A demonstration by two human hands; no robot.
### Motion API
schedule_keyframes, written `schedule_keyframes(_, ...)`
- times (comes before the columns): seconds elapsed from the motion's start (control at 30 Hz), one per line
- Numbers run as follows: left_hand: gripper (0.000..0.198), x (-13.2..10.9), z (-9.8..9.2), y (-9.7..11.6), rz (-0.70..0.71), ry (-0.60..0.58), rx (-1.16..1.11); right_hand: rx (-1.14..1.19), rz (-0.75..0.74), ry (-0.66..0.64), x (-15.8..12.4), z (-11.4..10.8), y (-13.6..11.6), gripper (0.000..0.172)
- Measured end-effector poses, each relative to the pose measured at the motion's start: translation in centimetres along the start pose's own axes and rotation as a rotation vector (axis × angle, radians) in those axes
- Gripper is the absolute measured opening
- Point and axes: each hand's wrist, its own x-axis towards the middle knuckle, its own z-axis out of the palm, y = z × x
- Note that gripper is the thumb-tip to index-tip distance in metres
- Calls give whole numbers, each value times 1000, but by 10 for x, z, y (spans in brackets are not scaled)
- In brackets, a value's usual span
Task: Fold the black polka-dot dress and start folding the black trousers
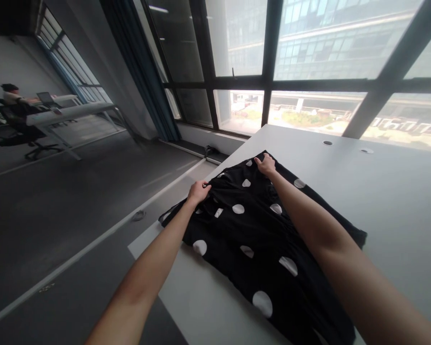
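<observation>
A black garment with large white polka dots [260, 239] lies spread over the white table, its cloth wrinkled through the middle. I cannot tell whether it is a dress or another piece of clothing. My left hand [198, 192] is closed on the garment's left far edge, thumb and fingers pinching a fold. Farther off and to the right, my right hand [266, 165] grips the cloth near its far corner, with the thumb on the left side. My right forearm crosses over the garment and covers part of it.
The white table [391, 191] has two round cable holes [327, 143] near the window side. Large windows [319, 43] and a blue curtain [141, 72] stand beyond. At the far left, a person [16, 96] sits at another desk [75, 111] with a laptop.
</observation>
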Motion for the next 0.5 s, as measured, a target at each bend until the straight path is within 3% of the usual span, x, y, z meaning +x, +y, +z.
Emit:
schedule_keyframes(0.13, 27, -9, 5, -5, -38, -4, 54, -75, 50, -4, -18, -26, 8, 47)
schedule_keyframes(0.23, 40, -17, 3, 15, 42, 79, 121, -126, 25, 0, -50, -61, 14, 46)
schedule_keyframes(0.33, 44, -30, 10, 51, 412, 96, 148, -215, -106, -21, -120, -90, 20, 50)
schedule_keyframes(0.43, 47, -45, 29, 85, 848, -144, 90, -308, -265, -114, -217, -104, 28, 56)
schedule_keyframes(0.5, 53, -52, 43, 96, 1037, -354, 69, -355, -334, -225, -277, -107, 37, 63)
